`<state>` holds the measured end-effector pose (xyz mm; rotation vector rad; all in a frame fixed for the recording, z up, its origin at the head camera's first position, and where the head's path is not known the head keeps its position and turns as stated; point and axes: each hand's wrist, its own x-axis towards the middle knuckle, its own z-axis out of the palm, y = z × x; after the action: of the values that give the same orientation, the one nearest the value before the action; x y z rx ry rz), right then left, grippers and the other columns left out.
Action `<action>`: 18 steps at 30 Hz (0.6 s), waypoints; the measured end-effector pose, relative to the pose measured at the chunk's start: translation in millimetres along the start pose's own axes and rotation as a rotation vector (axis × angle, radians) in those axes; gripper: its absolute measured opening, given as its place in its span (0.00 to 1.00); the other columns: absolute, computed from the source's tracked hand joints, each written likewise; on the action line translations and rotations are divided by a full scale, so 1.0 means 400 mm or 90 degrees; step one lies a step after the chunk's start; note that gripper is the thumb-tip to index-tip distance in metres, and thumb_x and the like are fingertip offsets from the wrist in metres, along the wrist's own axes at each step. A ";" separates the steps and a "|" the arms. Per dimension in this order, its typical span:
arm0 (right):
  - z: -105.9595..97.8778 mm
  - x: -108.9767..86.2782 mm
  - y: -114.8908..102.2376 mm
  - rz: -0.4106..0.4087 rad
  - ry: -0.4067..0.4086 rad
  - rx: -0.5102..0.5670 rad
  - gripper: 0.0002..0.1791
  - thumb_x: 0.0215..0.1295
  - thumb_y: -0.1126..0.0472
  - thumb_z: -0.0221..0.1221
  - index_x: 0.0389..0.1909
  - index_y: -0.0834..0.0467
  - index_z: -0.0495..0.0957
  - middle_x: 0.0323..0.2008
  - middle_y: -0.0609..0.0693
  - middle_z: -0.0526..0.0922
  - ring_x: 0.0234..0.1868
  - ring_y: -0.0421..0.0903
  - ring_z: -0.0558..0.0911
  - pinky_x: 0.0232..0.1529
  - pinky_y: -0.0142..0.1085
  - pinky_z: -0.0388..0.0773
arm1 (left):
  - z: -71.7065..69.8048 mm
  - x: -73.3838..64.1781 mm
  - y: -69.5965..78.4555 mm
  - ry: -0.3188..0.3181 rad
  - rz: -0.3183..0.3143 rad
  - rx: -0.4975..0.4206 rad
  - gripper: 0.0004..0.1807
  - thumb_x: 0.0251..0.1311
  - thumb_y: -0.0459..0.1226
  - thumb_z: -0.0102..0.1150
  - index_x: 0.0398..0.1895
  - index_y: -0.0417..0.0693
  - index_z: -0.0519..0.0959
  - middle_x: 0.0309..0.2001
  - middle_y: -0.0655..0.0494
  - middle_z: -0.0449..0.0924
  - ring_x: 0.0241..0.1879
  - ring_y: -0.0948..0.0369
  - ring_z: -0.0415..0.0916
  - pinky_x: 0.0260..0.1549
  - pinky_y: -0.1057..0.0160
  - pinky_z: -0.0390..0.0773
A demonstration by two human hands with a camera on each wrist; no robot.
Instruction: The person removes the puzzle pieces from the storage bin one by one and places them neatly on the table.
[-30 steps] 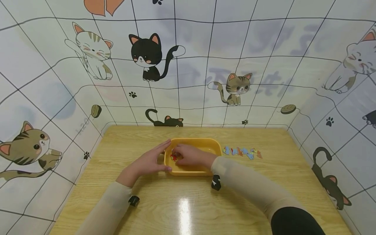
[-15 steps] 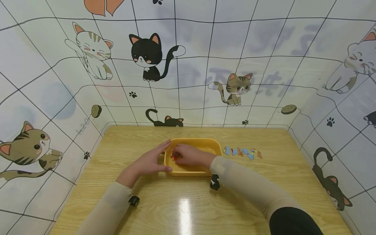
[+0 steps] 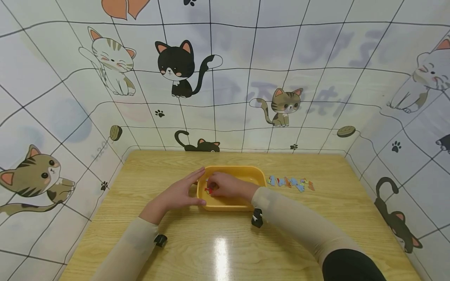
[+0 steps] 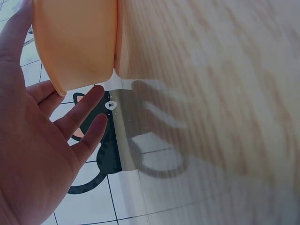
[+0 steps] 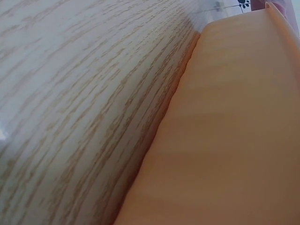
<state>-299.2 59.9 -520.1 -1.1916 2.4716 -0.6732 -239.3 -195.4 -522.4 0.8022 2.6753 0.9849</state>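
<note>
A yellow plastic tray (image 3: 233,208) sits on the wooden table. My left hand (image 3: 178,192) is spread along its left end, fingers straight, thumb at the front corner and a fingertip at the back corner. In the left wrist view, two fingers of the left hand (image 4: 44,140) stand clear of the tray (image 4: 77,47). My right hand (image 3: 226,184) reaches inside, fingers curled and fingertips pinching at a small red piece (image 3: 208,190) at the left end. Its far side is hidden by the fingers. The right wrist view shows mostly the tray's outer wall (image 5: 225,126).
Right of the tray lies a loose row of several small flat coloured pieces (image 3: 287,182), light blue, orange and red. A cat-patterned wall covering (image 3: 232,82) encloses the back and sides of the wooden table (image 3: 197,242).
My right fingers shift slightly over the red piece, and less of its yellow part shows now. The left hand and tray stay put.
</note>
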 end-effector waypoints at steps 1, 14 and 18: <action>0.000 0.000 0.001 0.000 0.000 -0.001 0.13 0.75 0.59 0.71 0.54 0.60 0.86 0.48 0.48 0.83 0.47 0.44 0.79 0.57 0.39 0.81 | 0.000 0.000 0.000 0.000 0.000 0.001 0.65 0.59 0.62 0.81 0.92 0.57 0.53 0.90 0.67 0.45 0.85 0.50 0.56 0.80 0.36 0.61; -0.007 -0.009 0.008 -0.010 0.003 -0.005 0.10 0.66 0.63 0.72 0.44 0.56 0.82 0.39 0.45 0.81 0.41 0.43 0.78 0.46 0.36 0.79 | -0.001 0.000 -0.001 -0.002 0.002 0.005 0.65 0.58 0.65 0.80 0.92 0.57 0.53 0.90 0.67 0.45 0.85 0.50 0.56 0.80 0.36 0.62; -0.015 -0.026 0.000 0.004 0.006 -0.014 0.14 0.68 0.63 0.73 0.51 0.57 0.83 0.42 0.45 0.82 0.43 0.43 0.78 0.49 0.36 0.80 | -0.003 -0.001 -0.001 -0.004 0.002 0.010 0.66 0.57 0.68 0.78 0.92 0.57 0.53 0.91 0.66 0.44 0.86 0.49 0.56 0.80 0.36 0.61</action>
<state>-295.8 69.9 -514.2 -1.1897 2.4956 -0.6534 -239.4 -196.7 -521.8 0.8102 2.6808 0.9624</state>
